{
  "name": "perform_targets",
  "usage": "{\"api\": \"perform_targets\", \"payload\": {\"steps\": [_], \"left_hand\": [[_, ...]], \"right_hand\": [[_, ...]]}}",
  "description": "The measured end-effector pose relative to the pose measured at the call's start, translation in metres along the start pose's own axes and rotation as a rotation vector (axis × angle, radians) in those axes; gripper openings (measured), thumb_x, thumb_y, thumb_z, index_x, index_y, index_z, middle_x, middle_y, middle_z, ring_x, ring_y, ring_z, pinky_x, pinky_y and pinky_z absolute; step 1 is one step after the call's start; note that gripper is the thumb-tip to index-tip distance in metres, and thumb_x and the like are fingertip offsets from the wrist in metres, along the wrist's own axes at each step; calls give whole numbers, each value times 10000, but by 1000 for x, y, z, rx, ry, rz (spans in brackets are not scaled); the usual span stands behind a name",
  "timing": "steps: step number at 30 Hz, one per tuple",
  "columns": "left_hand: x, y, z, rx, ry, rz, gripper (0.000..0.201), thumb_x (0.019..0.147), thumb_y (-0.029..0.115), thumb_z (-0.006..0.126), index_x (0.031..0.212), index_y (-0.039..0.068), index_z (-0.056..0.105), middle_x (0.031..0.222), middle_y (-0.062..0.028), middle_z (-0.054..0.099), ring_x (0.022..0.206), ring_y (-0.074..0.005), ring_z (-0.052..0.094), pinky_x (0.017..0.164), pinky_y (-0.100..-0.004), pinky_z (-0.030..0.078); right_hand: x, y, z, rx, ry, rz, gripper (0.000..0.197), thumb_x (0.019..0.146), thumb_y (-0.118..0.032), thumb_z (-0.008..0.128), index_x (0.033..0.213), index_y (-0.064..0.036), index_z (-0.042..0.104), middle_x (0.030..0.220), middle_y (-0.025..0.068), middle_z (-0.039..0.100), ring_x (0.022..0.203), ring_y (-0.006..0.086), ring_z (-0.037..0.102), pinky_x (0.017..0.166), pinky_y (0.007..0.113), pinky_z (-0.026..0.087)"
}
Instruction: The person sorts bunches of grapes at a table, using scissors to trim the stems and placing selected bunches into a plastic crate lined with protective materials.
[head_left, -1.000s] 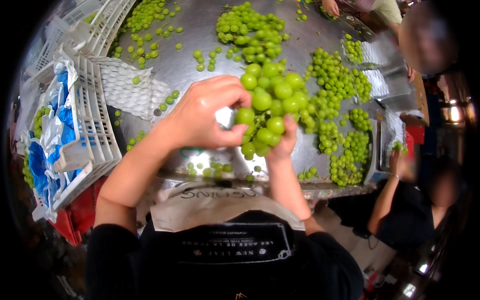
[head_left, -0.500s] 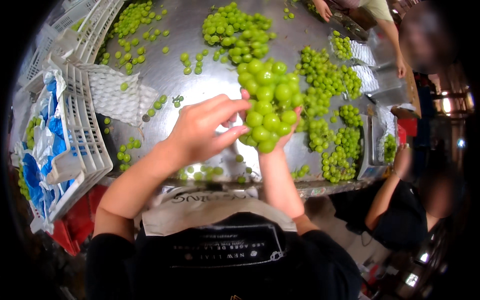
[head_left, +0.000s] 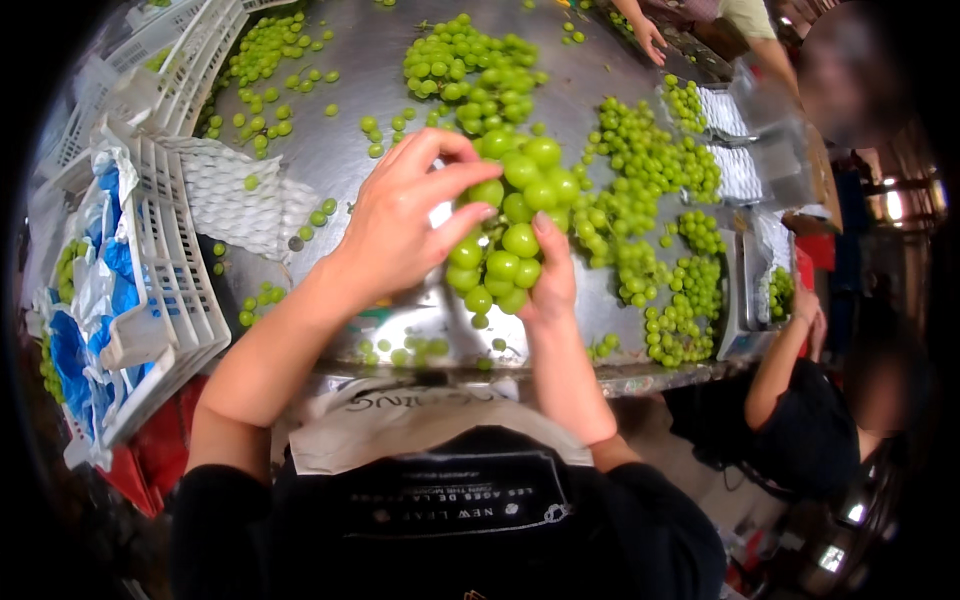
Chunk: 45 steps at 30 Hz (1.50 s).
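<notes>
A bunch of green grapes (head_left: 519, 239) is held up over the metal table. My right hand (head_left: 552, 283) grips it from the right and below, the thumb pressed on its front. Most of that hand's fingers are hidden behind the grapes. My left hand (head_left: 400, 222) is at the bunch's upper left, thumb and forefinger closed about a single grape (head_left: 487, 193) there. Just beyond lie more bunches of grapes (head_left: 460, 60) on the table, and another group (head_left: 640, 150) spreads to the right.
White plastic crates (head_left: 180, 240) with blue and white wrapping stand at left, beside a white foam net sheet (head_left: 235, 195). Loose grapes (head_left: 262, 125) lie scattered. Lined trays (head_left: 735, 175) stand at right. Another person's hand (head_left: 645, 40) reaches in at the far right; a second person (head_left: 800, 400) is at right.
The bunch has moved slightly left and tilted in my right hand, whose thumb now shows on its front. My left hand has risen, its fingertips now at the bunch's upper left.
</notes>
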<state>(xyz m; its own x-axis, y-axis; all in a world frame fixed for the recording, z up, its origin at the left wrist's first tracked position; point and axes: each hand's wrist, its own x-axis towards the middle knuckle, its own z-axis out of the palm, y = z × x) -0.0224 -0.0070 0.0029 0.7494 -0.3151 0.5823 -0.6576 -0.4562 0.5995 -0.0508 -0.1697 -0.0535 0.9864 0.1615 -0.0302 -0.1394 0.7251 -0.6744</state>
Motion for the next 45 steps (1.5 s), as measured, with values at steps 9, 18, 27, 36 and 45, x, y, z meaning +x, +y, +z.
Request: {"api": "perform_targets", "payload": {"steps": [9,18,27,36,45], "left_hand": [[-10,-14,4,-49,108,-77,260,762,75,640,1020,47,626,984,-92,557,915,-265,560,794,-353,455],[-175,-97,22,270,-607,-179,266,701,121,642,953,45,605,964,-126,547,887,-285,542,760,-372,468],[-188,-83,16,311,-628,-229,411,665,108,631,1067,51,569,977,-111,536,931,-271,510,806,-365,418],[-202,-94,15,275,-642,-289,544,650,49,602,1185,45,507,967,-119,540,922,-294,513,818,-383,428],[-155,-83,-41,-54,-572,-833,488,659,-57,601,1136,39,576,944,-133,614,861,-225,593,768,-330,493]], "right_hand": [[-2,-2,16,-34,74,60,533,906,-347,463,1289,12,370,1205,162,512,1082,273,534,909,400,462],[10,3,-16,529,-168,149,786,823,-565,487,1381,-62,256,1357,229,327,1177,444,414,908,547,433],[8,4,-21,593,-172,156,799,817,-565,500,1390,-74,238,1383,230,281,1222,472,351,924,575,414],[7,-1,-22,459,-176,149,798,802,-552,535,1377,-71,263,1366,216,312,1210,432,383,937,545,409],[-2,-15,-23,199,-105,109,827,792,-548,547,1383,-54,248,1352,211,341,1222,403,387,963,533,396]]}}
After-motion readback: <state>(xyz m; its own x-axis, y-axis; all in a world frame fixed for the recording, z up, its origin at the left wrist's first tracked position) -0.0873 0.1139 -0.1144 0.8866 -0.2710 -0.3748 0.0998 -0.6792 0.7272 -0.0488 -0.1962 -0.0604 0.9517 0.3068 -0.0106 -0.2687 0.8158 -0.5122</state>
